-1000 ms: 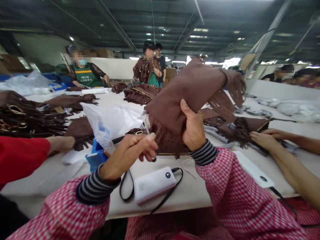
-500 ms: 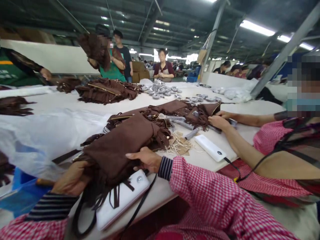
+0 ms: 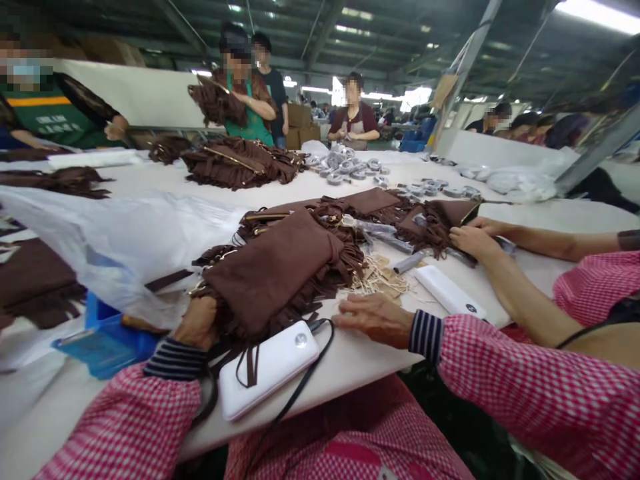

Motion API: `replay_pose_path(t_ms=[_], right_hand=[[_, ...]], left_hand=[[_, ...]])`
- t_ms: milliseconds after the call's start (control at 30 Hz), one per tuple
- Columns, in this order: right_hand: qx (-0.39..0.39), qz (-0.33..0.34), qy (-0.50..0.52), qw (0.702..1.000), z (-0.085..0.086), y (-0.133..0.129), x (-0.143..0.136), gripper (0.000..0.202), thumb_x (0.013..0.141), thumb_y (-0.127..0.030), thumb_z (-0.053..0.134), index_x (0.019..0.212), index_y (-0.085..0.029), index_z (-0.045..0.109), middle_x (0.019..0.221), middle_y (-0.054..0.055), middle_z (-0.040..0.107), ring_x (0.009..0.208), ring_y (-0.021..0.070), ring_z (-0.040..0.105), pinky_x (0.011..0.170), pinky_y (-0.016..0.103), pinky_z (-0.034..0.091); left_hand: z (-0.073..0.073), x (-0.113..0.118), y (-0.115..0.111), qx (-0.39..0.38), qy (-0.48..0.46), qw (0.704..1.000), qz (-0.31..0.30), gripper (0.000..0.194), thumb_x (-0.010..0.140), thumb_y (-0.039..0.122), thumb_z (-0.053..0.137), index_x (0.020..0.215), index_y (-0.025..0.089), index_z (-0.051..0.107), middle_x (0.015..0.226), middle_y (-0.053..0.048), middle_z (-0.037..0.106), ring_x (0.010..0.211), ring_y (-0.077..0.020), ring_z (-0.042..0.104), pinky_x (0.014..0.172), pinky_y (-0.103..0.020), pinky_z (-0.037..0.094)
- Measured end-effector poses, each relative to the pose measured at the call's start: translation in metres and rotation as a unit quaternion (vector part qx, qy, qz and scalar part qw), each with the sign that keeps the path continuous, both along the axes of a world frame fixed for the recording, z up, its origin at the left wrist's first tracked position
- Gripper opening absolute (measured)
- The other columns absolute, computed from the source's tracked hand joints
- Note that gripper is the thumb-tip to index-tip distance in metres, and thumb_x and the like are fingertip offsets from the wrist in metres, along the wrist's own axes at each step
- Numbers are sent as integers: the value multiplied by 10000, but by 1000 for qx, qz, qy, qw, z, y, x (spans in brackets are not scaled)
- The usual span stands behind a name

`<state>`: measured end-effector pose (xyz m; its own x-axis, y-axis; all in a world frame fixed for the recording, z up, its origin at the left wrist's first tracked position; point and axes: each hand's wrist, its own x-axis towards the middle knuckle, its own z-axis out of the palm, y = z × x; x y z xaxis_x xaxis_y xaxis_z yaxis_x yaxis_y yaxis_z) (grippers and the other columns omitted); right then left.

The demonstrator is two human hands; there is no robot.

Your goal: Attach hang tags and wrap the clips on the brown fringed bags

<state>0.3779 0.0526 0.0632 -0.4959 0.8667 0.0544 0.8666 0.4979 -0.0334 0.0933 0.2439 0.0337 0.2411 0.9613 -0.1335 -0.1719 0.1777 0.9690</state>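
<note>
A brown fringed bag lies on top of similar bags, its flat side up and its fringe toward the right. My left hand grips its left end near the metal fittings, the fingertips partly hidden by the bag. To the right of it, my right hand rests low over the table with fingers stretched out and nothing in them. Just beyond those fingers lie tan paper tags with white strings. A white power bank with a black cable sits between my hands, brown strips lying across it.
At the right a co-worker's hands handle another brown bag, near a second white power bank. Clear plastic and a blue bin are at left. Grey wrapped rolls and a bag pile lie farther back.
My right hand has let go of the brown bag and moved right, toward the tags. The bag now lies flatter on the pile. The view has swung a little left.
</note>
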Motion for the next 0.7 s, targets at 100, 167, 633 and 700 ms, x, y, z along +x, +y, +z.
replay_pose_path(t_ms=[100, 167, 633, 700], right_hand=[[55, 89, -133, 985, -5, 3, -10, 215, 996, -152, 447, 1114, -130, 626, 990, 113, 642, 861, 210, 577, 625, 312, 423], [87, 136, -182, 970, -3, 7, -13, 165, 972, -144, 475, 1032, -123, 628, 941, 112, 632, 799, 216, 571, 579, 323, 393], [-92, -140, 277, 946, 5, 20, -8, 156, 921, -226, 485, 783, -201, 554, 963, 67, 662, 881, 201, 625, 714, 311, 486], [-128, -211, 404, 881, 18, 23, -10, 172, 878, -270, 533, 726, -193, 559, 1074, 91, 670, 963, 229, 627, 739, 321, 503]], left_hand=[[1, -3, -7, 20, -50, 999, -8, 315, 635, 178, 714, 947, 187, 673, 953, -15, 759, 828, -194, 693, 679, -264, 583], [1, -5, -9, 14, -40, 999, -8, 368, 601, 169, 705, 968, 174, 675, 929, -41, 759, 747, -200, 692, 613, -277, 575], [15, -64, -31, -103, -161, 981, 39, 250, 696, 121, 697, 939, 140, 637, 972, -83, 729, 809, -186, 709, 688, -291, 605], [20, -64, -30, -162, -240, 957, 34, 107, 806, 161, 641, 909, 153, 612, 966, -77, 727, 810, -176, 712, 704, -308, 609]])
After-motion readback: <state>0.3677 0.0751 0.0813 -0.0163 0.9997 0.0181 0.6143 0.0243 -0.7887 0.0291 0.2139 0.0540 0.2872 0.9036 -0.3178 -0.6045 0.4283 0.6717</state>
